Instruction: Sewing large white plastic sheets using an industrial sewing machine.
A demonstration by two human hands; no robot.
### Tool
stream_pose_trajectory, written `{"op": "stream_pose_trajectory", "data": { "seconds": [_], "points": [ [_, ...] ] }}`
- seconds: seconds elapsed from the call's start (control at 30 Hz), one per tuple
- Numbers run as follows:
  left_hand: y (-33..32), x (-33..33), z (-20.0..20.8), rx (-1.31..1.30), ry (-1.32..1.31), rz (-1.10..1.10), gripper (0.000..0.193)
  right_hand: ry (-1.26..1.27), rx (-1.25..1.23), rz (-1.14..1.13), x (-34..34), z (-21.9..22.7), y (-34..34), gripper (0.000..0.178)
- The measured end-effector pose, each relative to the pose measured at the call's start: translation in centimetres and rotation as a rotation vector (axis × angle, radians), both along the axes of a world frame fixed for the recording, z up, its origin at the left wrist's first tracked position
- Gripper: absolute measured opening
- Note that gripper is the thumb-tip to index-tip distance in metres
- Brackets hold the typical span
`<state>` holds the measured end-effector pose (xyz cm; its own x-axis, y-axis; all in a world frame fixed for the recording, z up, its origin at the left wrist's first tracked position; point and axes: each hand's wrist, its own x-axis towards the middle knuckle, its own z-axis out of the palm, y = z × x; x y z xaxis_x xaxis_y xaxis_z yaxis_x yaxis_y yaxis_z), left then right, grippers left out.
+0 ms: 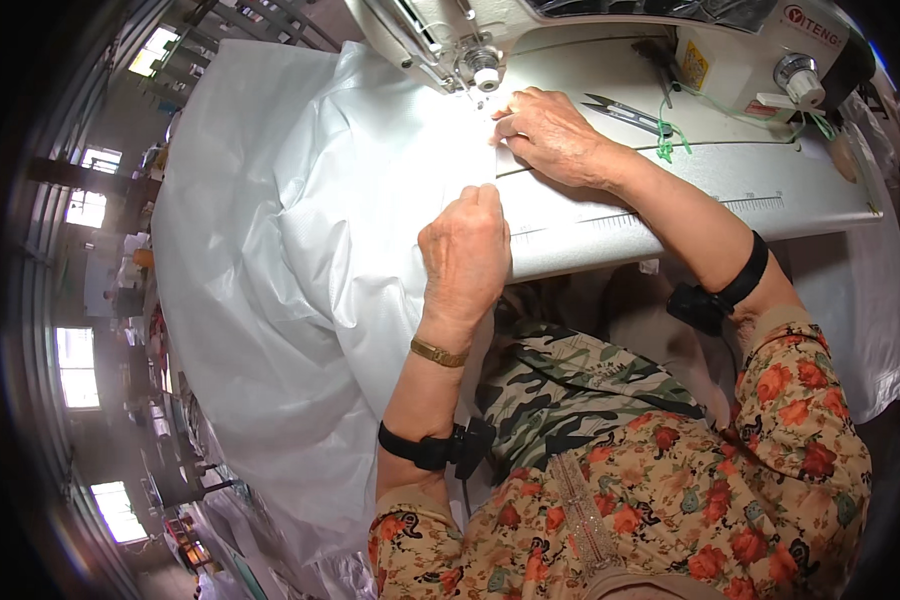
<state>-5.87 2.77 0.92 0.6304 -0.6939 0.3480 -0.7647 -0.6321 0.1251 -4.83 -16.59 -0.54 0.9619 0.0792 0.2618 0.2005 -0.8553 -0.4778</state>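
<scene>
A big sheet of shiny white fabric [260, 250] drapes over the left of the sewing table and hangs down in folds. Its right edge runs up to the lit needle area of a sewing machine [485, 75]. My left hand [465, 250] is closed on that edge near the table's front, fingers curled with knuckles up. Farther up, close to the needle, my right hand [550, 135] pinches the edge of the same fabric. Bright glare hides the exact stitch spot and the fingertips there.
Thread snips [625, 114] with green cord [665, 147] lie on the machine bed [710, 170], right of my right hand. A ruler scale [620, 218] runs along the bed's front. A white knob [800, 80] sits at the machine's right end. More pale fabric [875, 300] hangs at far right.
</scene>
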Motion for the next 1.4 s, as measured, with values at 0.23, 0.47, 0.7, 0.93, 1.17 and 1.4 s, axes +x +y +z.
{"op": "stream_pose_trajectory", "data": {
  "seconds": [0.23, 0.47, 0.7, 0.93, 1.17, 1.4],
  "points": [
    [-0.5, 1.7, -0.9, -0.034, -0.019, -0.05, 0.004, -0.027, -0.046, -0.011, -0.5, 0.1, 0.3, 0.027],
    [-2.0, 5.0, -1.2, -0.009, -0.047, -0.063, 0.007, -0.193, -0.135, 0.009, -0.1, -1.2, 0.3, 0.027],
    [-3.3, 6.5, -2.2, -0.089, -0.019, 0.01, 0.011, -0.108, 0.084, -0.078, 0.6, -0.8, -0.1, 0.025],
    [-3.2, 6.3, -2.2, -0.128, -0.005, -0.008, 0.01, -0.201, 0.737, -0.198, 3.1, -1.0, -0.8, 0.037],
    [-3.4, 5.9, -2.5, -0.145, -0.063, -0.016, 0.009, -0.213, 0.85, -0.147, 3.9, -2.4, -1.6, 0.033],
    [-2.2, 2.7, -2.4, -0.085, 0.037, -0.009, 0.004, -0.214, 0.871, -0.122, 4.0, -2.4, -2.0, 0.035]
  ]
}}
